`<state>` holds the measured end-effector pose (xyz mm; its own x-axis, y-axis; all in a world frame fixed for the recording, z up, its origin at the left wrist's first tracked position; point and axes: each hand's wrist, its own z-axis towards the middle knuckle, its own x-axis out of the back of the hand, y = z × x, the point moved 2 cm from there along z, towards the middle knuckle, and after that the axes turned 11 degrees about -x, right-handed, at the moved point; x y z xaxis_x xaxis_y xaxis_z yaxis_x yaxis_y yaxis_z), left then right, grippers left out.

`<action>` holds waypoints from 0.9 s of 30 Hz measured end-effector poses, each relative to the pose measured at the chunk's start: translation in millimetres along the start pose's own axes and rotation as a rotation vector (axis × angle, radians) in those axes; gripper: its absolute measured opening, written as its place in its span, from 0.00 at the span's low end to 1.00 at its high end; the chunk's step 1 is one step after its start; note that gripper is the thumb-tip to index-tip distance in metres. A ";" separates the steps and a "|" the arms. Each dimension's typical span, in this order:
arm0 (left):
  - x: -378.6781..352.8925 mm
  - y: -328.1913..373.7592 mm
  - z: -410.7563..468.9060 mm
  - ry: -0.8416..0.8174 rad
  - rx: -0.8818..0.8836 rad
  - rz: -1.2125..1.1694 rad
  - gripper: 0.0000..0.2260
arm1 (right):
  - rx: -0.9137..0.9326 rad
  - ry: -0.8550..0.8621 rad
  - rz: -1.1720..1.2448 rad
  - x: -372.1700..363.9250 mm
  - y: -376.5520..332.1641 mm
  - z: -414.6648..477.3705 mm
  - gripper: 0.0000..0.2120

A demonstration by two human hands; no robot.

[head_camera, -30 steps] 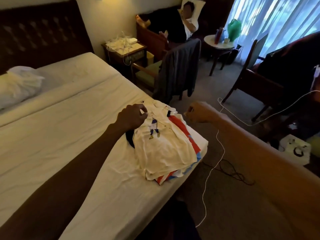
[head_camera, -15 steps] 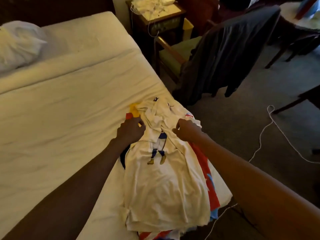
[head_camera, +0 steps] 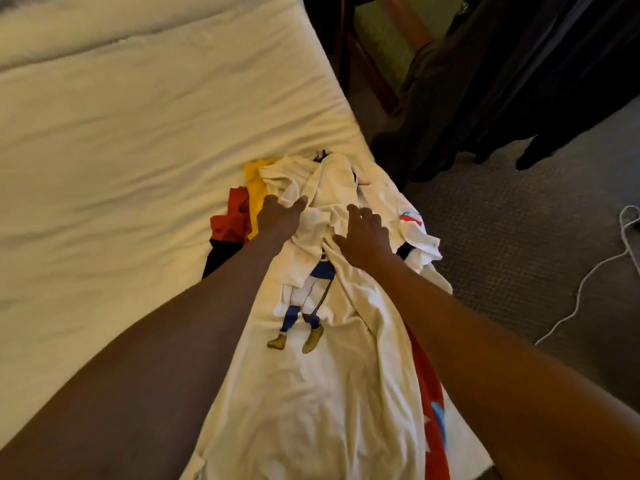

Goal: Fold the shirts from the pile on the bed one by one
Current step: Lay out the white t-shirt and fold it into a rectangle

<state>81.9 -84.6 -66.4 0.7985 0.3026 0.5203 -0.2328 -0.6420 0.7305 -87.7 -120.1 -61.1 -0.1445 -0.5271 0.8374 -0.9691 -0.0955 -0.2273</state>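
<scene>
A pile of shirts lies at the right edge of the bed (head_camera: 114, 168). On top is a white shirt (head_camera: 311, 393) printed with a cartoon figure, bunched at its far end. Red (head_camera: 232, 220), yellow (head_camera: 254, 181) and black (head_camera: 218, 254) garments stick out to the left beneath it. A white shirt with red and blue print (head_camera: 412, 223) shows on the right. My left hand (head_camera: 278, 218) rests on the bunched far part of the top shirt with fingers and thumb spread. My right hand (head_camera: 367, 233) lies beside it on the same shirt, fingers extended.
A chair with a green seat (head_camera: 381, 39) stands close to the bed's right edge, and a dark jacket (head_camera: 502, 81) hangs over it. A white cable (head_camera: 595, 268) trails across the grey carpet at right. Wide bare sheet stretches left of the pile.
The view has tipped down and closer to the pile. Both hands, which were pinching the top shirt's bunched part, now lie on it with fingers spread.
</scene>
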 end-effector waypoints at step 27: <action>290.2 140.2 -165.1 -0.061 -0.074 -0.054 0.15 | -0.113 -0.007 0.665 223.7 -19.7 -133.8 0.28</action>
<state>189.4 29.6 260.0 0.8430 0.2905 0.4527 -0.2265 -0.5715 0.7887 -127.6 -123.2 197.2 -0.7168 -0.4485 0.5338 -0.6892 0.3398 -0.6400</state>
